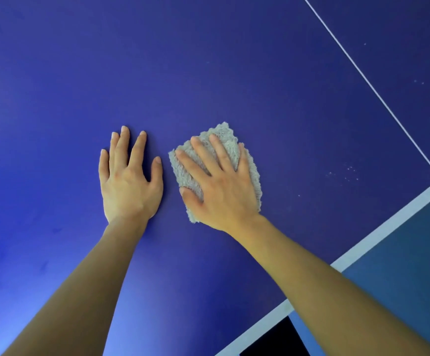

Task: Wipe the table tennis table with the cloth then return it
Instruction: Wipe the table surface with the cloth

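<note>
- A deep blue desk (234,73) for table tennis fills nearly everything I see. Its white edge band (363,247) cuts across the near right, with teal floor (414,240) beyond it.
- My left hand (129,181) lies flat on bare desk just left of the cloth, fingers straight and a little spread, holding nothing. I judge it is there to prop me as I lean in.
- My right hand (221,191) lies palm-down on the cloth (224,134). My fingers (221,152) are fanned out and straight, pressing it rather than gripping it, which spreads the push over more of it.
- The cloth is pale, shaggy and bunched, flat on the desk under that hand, with its far corner showing past my fingertips.
- Right of the cloth, pale specks (347,173) dot the blue, so I judge wiping is unfinished and the return not yet due.
- Farther off, the thin white centre line (363,75) runs away to the far right.
</note>
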